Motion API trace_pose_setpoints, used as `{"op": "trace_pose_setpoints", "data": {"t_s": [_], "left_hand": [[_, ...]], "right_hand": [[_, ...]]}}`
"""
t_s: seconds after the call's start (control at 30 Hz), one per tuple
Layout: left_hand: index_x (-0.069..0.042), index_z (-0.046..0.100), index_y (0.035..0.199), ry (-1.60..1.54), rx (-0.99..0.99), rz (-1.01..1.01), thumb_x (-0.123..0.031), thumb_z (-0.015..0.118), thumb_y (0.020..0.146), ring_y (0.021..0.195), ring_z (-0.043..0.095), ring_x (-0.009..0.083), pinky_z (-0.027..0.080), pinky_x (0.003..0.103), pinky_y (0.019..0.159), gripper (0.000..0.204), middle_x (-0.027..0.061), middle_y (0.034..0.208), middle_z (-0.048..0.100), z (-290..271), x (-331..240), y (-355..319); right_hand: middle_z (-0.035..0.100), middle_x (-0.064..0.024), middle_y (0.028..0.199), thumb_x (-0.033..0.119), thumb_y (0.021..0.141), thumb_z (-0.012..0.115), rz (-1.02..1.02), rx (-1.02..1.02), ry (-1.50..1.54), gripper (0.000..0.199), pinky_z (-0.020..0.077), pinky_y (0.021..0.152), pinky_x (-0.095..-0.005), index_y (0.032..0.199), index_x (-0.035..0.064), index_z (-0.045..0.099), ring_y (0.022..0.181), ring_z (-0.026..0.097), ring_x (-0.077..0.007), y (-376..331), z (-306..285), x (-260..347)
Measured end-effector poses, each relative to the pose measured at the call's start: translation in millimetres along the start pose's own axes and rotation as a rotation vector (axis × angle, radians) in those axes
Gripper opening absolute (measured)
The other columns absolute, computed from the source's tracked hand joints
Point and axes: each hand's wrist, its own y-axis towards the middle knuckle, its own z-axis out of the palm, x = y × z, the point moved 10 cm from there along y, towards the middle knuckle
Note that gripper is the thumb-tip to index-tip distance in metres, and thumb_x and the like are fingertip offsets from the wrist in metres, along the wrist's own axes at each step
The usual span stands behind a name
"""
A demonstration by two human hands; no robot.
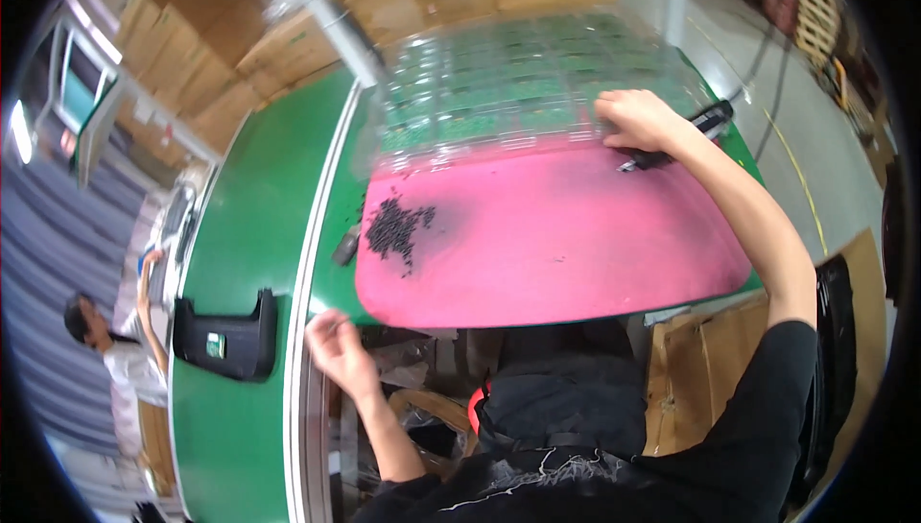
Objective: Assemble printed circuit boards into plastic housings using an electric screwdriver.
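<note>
Black shirt (614, 489), right hand (637, 124) gripping tool (711, 120), long axis slanting, tip leftward, left hand (342, 354), hold unclear

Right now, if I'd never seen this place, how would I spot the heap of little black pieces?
Find the large pink mat on the green workbench. Near its left edge lies the heap, loosely spread. Unlike the single dark block just left of it, it is many tiny separate pieces.

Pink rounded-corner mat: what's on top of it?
Small black pieces lie heaped at left on the mat; the right hand and a black, metal-tipped tool cover part of its far right. What lies beneath them can't be seen.
</note>
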Motion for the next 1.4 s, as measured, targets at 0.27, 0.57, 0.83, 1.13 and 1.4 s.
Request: {"op": "trace_pose_setpoints", "data": {"t_s": [0.27,0.57,0.83,1.13,1.4], "left_hand": [[0.000,0.058,0.091,-0.088,0.543,0.244,0.007,0.054,0.079,0.079,0.059,0.0236,0.048,0.031,0.070,0.014,0.0127,0.086,0.059,122,-59,-20],[-0.001,0.060,0.091,-0.048,0.757,0.368,0.005,0.056,0.079,0.076,0.059,0.0260,0.048,0.034,0.068,0.014,0.0103,0.081,0.060,159,-62,-26],[-0.001,0.057,0.088,-0.023,0.731,0.323,-0.001,0.058,0.078,0.078,0.058,0.0279,0.047,0.037,0.071,0.010,0.0103,0.079,0.058,158,-47,-27],[0.000,0.061,0.088,-0.025,0.694,0.370,0.003,0.059,0.074,0.070,0.058,0.0269,0.047,0.036,0.064,0.014,0.0108,0.075,0.058,154,-50,-27],[-0.001,0.061,0.086,-0.039,0.742,0.334,0.004,0.059,0.077,0.067,0.058,0.0261,0.047,0.035,0.063,0.010,0.0099,0.072,0.060,159,-53,-27]], "right_hand": [[0.057,-0.0145,0.095,0.019,0.071,0.072,-0.032,-0.025,-0.007,0.035,0.0485,0.076,-0.0440,0.096,0.0023,0.056,0.093,0.058,-0.0359,-5,-22,6],[0.056,-0.0130,0.095,0.019,0.074,0.072,-0.073,-0.057,-0.056,0.034,0.0485,0.071,-0.0427,0.099,0.0026,0.056,0.090,0.058,-0.0342,0,-35,22],[0.058,-0.0132,0.090,0.010,0.074,0.071,-0.074,-0.100,-0.006,0.030,0.0486,0.070,-0.0416,0.100,0.0025,0.057,0.083,0.060,-0.0340,6,-37,22],[0.053,-0.0164,0.099,0.001,0.082,0.059,-0.027,-0.471,-0.207,0.025,0.0439,0.079,-0.0414,0.106,0.0035,0.052,0.095,0.054,-0.0356,13,-93,-1],[0.059,-0.0059,0.102,0.011,0.086,0.059,0.014,-0.857,-0.553,0.018,0.0464,0.073,-0.0358,0.104,0.0108,0.058,0.096,0.057,-0.0268,25,-155,-11]]}}
